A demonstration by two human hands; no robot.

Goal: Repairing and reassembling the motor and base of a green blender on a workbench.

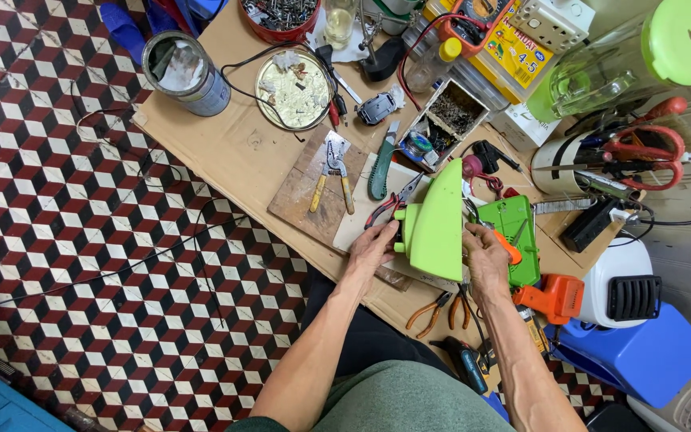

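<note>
Head view: both hands clamp the green housing [433, 220] near the cardboard's front edge, left hand [371, 250] on one side, right hand [483, 254] opposite; seems mid-disassembly, steady bracing needed next.

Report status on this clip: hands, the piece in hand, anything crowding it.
Left hand and right hand both grip the light green plastic housing. Housing tilted on edge. Red-handled pliers and green base plate crowd it.
</note>
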